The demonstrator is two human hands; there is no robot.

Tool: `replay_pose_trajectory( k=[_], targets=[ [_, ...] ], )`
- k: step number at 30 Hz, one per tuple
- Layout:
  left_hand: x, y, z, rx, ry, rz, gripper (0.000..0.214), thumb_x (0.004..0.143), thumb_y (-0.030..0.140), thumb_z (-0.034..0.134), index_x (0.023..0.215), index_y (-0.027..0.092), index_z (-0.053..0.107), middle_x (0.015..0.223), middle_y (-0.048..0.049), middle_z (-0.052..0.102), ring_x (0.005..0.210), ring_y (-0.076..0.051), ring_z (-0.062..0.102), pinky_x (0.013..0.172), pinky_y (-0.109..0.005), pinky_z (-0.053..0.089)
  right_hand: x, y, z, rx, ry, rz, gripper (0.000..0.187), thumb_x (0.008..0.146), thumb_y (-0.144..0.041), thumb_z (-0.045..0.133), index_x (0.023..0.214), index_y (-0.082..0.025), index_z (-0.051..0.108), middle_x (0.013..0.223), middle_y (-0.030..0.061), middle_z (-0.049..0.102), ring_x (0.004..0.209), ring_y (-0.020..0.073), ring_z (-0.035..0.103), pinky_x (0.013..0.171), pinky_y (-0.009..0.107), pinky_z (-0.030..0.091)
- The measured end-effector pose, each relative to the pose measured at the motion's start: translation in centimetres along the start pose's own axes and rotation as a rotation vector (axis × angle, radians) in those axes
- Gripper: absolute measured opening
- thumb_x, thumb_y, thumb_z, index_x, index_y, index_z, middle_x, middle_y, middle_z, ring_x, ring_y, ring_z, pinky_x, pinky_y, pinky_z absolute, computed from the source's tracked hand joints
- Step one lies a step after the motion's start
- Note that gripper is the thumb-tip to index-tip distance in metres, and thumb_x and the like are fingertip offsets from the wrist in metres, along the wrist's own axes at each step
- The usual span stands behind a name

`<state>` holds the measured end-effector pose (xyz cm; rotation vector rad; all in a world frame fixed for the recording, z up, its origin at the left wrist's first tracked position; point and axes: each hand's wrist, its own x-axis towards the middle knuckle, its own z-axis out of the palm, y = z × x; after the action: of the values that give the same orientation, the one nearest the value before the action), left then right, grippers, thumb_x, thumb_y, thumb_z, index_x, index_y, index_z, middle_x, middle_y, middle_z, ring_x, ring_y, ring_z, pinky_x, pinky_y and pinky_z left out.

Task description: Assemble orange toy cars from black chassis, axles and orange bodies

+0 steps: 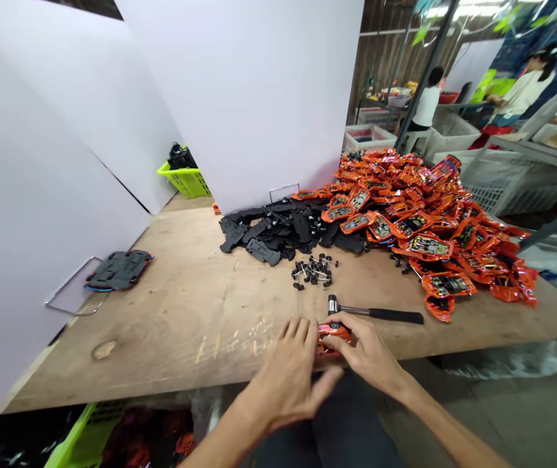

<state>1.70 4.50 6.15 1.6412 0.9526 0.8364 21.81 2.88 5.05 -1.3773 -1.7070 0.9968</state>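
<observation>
The left hand (288, 377) is curving around the near left end of a red toy car (333, 339), with its fingers partly bent and pressing against the body. The right hand (366, 354) is closing over the top of the car, with its fingers bent and its thumb lying along the upper surface. Both hands are holding the car between them, just above the near edge of the table (161, 325), and they are hiding much of it. Whether the car is touching the table cannot be determined. A hammer (375, 312) is lying just beyond the right hand, with its metal head almost touching the car and its black handle pointing right. Farther along the table, a small cluster of wheel sets (313, 273) is lying in front of a heap of black chassis pieces (278, 227). A large pile of orange packets (429, 221) is spreading across the right side and meeting that heap. On the left, a single chassis (118, 270) is resting on a wire frame (71, 286) beside a white partition (239, 84). Beyond the partitions, two co-workers (427, 104) are standing among white crates (368, 138).
</observation>
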Motion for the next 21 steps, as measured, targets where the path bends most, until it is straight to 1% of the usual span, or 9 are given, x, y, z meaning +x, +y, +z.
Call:
replay_pose_trajectory(
  k=[2,5,7,9,11,13,17,19,21],
  targets=[
    [-0.3,-0.1,0.9,-0.044,0.115,-0.067,0.048,0.058,0.015,0.088,0.103,0.021,0.072,0.107,-0.0136,0.063,0.124,-0.041,0.047,0.118,-0.047,0.026,0.5,-0.8,-0.5,0.075,-0.025,0.031,0.024,0.098,-0.041,0.064,0.111,-0.021,0.071,0.103,0.0045,0.077,0.092,0.0217,0.072,0.085,0.032,0.057],
    [-1.3,-1.1,2.2,-0.16,0.186,-0.252,0.039,0.061,0.014,0.079,0.097,0.021,0.067,0.092,-0.0082,0.061,0.103,-0.033,0.055,0.099,-0.041,0.041,1.4,0.3,-2.6,0.105,-0.048,-0.011,0.035,0.102,-0.048,0.058,0.124,-0.023,0.068,0.115,0.0065,0.075,0.102,0.0226,0.072,0.089,0.034,0.059],
    [-2.4,-2.0,2.8,-0.407,0.087,-0.431,0.032,0.067,0.018,0.071,0.098,0.019,0.065,0.081,-0.004,0.058,0.081,-0.025,0.055,0.079,-0.035,0.044,1.8,2.4,-4.7,-0.125,0.05,-0.091,0.039,0.101,-0.052,0.058,0.128,-0.025,0.066,0.123,0.0096,0.071,0.111,0.0257,0.068,0.095,0.04,0.057],
    [-3.5,-2.9,3.3,-0.816,-0.091,-0.639,0.029,0.066,0.02,0.066,0.094,0.017,0.061,0.072,0.0007,0.051,0.065,-0.017,0.049,0.067,-0.03,0.04,1.9,4.9,-6.3,-0.456,0.147,-0.166,0.034,0.1,-0.051,0.06,0.116,-0.024,0.069,0.119,0.0118,0.07,0.111,0.0294,0.065,0.094,0.047,0.056],
    [-4.2,-3.6,3.9,-1.268,-0.224,-0.81,0.032,0.062,0.019,0.065,0.093,0.013,0.059,0.07,0.0037,0.045,0.06,-0.011,0.044,0.065,-0.027,0.039,1.7,7.1,-6.7,-0.678,0.138,-0.228,0.029,0.102,-0.047,0.056,0.1,-0.022,0.069,0.106,0.012,0.07,0.101,0.0293,0.066,0.087,0.046,0.056],
    [-4.6,-4.2,4.4,-1.603,-0.263,-0.91,0.038,0.061,0.015,0.067,0.097,0.008,0.058,0.072,0.0047,0.043,0.061,-0.009,0.044,0.066,-0.024,0.039,1.0,8.2,-6.3,-0.723,0.081,-0.267,0.03,0.106,-0.039,0.047,0.093,-0.02,0.066,0.094,0.0106,0.07,0.087,0.0256,0.067,0.078,0.039,0.056],
    [-4.7,-4.7,4.8,-1.875,-0.208,-0.967,0.043,0.061,0.01,0.063,0.103,0.007,0.056,0.074,0.0034,0.044,0.063,-0.01,0.048,0.065,-0.023,0.038,-0.6,6.2,-5.4,-0.584,-0.019,-0.259,0.026,0.107,-0.03,0.043,0.12,-0.019,0.064,0.098,0.0092,0.075,0.082,0.0231,0.072,0.07,0.031,0.055],
    [-4.7,-4.6,4.8,-1.912,-0.17,-1.004,0.044,0.06,0.009,0.062,0.103,0.009,0.055,0.075,0.003,0.044,0.063,-0.01,0.048,0.065,-0.023,0.037,-1.0,4.2,-5.4,-0.543,-0.125,-0.307,0.038,0.105,-0.02,0.043,0.139,-0.025,0.06,0.102,0.006,0.075,0.087,0.0212,0.073,0.076,0.03,0.056],
    [-4.6,-4.4,4.7,-1.914,-0.157,-1.038,0.045,0.059,0.008,0.061,0.103,0.01,0.055,0.074,0.0028,0.044,0.063,-0.01,0.048,0.065,-0.023,0.036,-1.2,2.7,-5.4,-0.511,-0.163,-0.367,0.052,0.1,-0.012,0.042,0.146,-0.031,0.059,0.096,0.0034,0.074,0.085,0.0189,0.07,0.079,0.029,0.056]
  ],
)
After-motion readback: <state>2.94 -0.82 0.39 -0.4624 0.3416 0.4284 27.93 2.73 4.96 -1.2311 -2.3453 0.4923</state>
